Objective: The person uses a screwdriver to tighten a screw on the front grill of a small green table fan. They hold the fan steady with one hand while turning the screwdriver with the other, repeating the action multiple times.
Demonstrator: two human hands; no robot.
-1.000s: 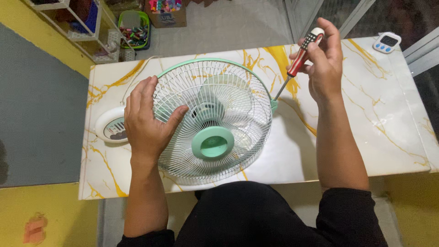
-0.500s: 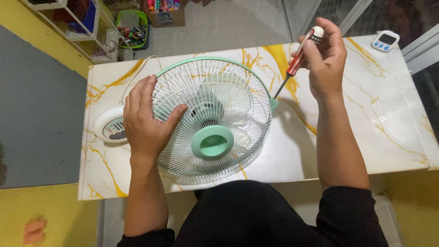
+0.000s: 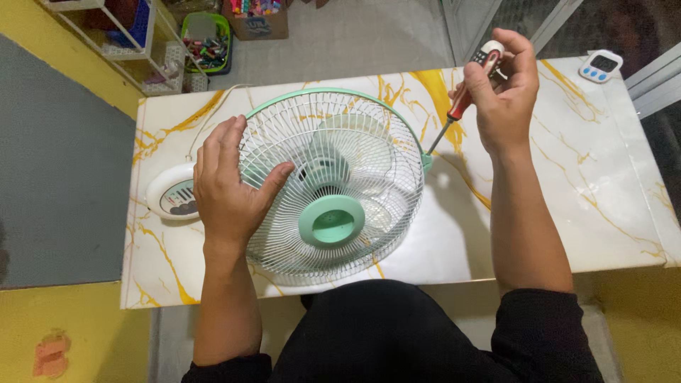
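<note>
Leftmost, the left hand (image 3: 230,186) lies open and flat on the fan (image 3: 333,186), which rests face up on the marble table (image 3: 567,184). Rightward, the right hand (image 3: 505,92) grips a red-handled screwdriver (image 3: 462,103), tip at the fan's right rim.

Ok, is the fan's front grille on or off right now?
On. The white wire grille covers the blades, green ring closed around it; left hand rests on it, screwdriver tip at the rim.
</note>
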